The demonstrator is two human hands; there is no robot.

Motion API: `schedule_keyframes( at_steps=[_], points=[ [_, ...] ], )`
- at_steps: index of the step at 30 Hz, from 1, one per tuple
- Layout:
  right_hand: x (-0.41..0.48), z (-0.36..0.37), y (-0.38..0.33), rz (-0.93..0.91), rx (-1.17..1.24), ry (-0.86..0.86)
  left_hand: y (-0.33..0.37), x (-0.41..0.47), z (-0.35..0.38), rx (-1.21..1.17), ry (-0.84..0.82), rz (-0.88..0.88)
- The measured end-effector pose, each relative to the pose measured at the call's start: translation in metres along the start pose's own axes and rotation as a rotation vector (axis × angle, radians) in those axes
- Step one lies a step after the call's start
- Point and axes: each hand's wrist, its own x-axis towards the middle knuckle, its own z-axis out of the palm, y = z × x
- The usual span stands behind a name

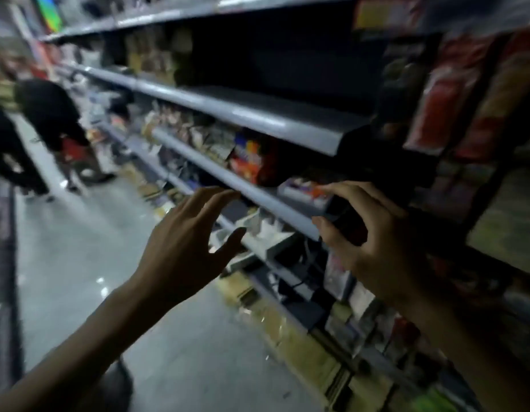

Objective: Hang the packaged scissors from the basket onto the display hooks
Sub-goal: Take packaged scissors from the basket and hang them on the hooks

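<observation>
- the right hand (373, 242) had its fingers and thumb curled round a dark pack (348, 230), held at the near end of the grey shelf edge (228, 176). blur hid whether this was the scissors, though it seemed likely.
- the left hand (183, 242) was wide, fingers spread and holding nothing. it was just beside the same shelf edge and apart from the pack.
- no hook showed plainly, nor the basket, and the bay behind the pack was too dim to read.
- to do the step well, i judged the hook should be found by eye first. the pack would need to be upright, pinched near the top so its hang hole stayed free.
- the left hand could steady the pack's lower edge, so it slid on straight rather than snagging.
</observation>
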Motion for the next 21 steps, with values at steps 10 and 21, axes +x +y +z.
schedule_keyframes(
  at_steps=[10,21],
  points=[
    [-0.038,0.227,0.025,0.001,0.171,-0.592,-0.114,-0.200,0.034,0.105,-0.226,-0.576],
    [-0.028,0.424,-0.009,-0.348,0.078,-1.132,-0.195,-0.331,0.090,0.134,-0.296,-1.128]
  ],
)
